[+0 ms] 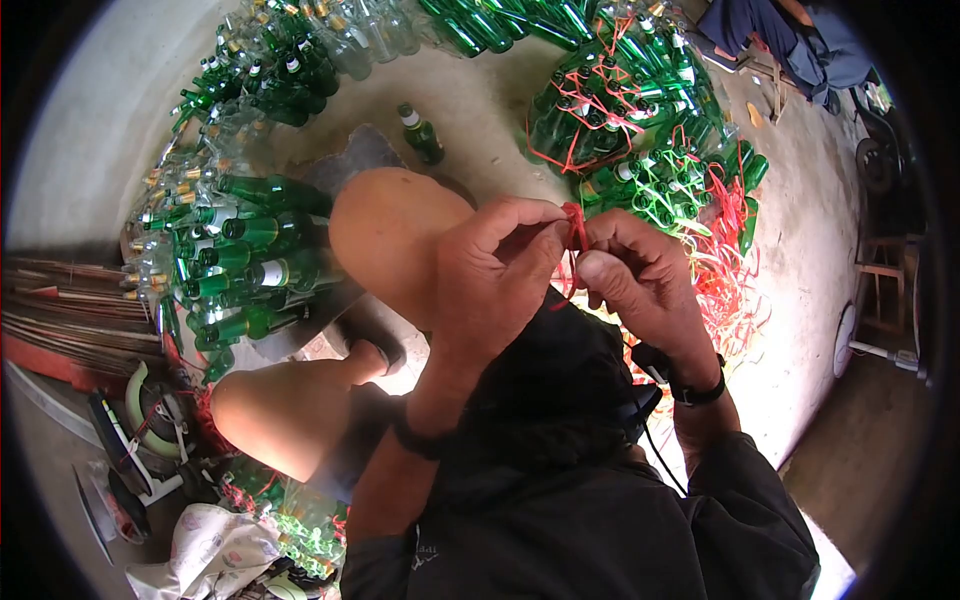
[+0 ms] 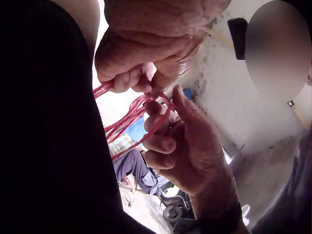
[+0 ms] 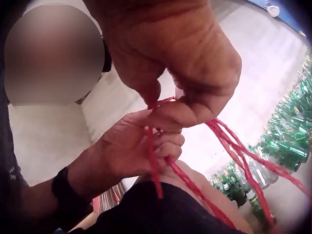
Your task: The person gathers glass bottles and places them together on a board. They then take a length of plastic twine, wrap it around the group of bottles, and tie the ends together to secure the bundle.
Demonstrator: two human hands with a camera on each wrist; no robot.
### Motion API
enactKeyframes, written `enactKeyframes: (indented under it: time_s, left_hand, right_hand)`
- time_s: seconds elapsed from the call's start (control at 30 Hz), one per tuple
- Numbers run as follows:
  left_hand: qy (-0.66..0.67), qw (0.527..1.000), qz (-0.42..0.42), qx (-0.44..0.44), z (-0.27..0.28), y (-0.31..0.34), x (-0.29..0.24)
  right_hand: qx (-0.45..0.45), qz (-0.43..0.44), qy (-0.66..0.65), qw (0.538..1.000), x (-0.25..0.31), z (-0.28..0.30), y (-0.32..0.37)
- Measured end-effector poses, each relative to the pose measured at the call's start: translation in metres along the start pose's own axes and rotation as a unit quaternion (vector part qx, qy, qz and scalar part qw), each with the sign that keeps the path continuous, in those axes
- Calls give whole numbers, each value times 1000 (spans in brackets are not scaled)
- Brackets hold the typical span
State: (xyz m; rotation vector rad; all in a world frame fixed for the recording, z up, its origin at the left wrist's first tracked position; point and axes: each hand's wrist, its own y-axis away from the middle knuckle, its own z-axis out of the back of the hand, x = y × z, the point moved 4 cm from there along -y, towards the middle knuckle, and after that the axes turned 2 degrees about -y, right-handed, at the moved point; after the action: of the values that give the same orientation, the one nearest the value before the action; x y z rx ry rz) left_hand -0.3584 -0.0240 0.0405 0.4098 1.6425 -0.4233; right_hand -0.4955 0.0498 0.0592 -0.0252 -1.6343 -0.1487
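Observation:
Red plastic twine [image 1: 574, 225] is pinched between both hands above the lap in the head view. My left hand [image 1: 497, 265] grips it with thumb and index finger, and my right hand [image 1: 645, 275] pinches it just beside, fingers curled. Several red strands [image 2: 127, 117] hang from between the hands in the left wrist view. In the right wrist view a short loose end [image 3: 154, 170] dangles below the fingertips, and longer strands [image 3: 239, 151] run off to the lower right. The exact crossing of the strands is hidden by the fingers.
Green bottles [image 1: 250, 230] stand massed at the left and top. One green bottle [image 1: 421, 136] stands apart on the floor. Bottles bound with red twine [image 1: 590, 110] and green netting [image 1: 665, 185] are at the upper right, beside a red twine heap [image 1: 725, 270]. A seated person [image 1: 770, 35] is at the top right.

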Motion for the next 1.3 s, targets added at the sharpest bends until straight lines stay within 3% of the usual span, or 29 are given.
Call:
enactKeyframes:
  time_s: [0.13, 0.33, 0.4, 0.57, 0.67, 0.93, 1.3]
  left_hand:
    - [-14, 998, -51, -21, -4, 0, 2]
    - [-47, 998, -44, -12, -2, 0, 2]
    - [-55, 997, -54, -13, -3, -1, 0]
    - [-48, 997, -63, -14, -4, -1, 2]
    - [-70, 997, -18, -7, -5, 0, 1]
    - [-146, 984, -69, 79, -8, -1, 6]
    - [-60, 994, 18, 94, -9, -4, 7]
  right_hand:
    - [2, 1, 48, 999, -5, -3, 0]
    - [-27, 20, 78, 996, -5, 0, 0]
    - [-28, -39, 30, 998, -11, 5, 0]
    - [-26, -54, 18, 998, -13, 11, -5]
    - [-23, -82, 1, 996, -17, 14, -6]
    - [-25, -72, -24, 997, -21, 23, -11]
    - [-45, -121, -105, 986, -29, 30, -18]
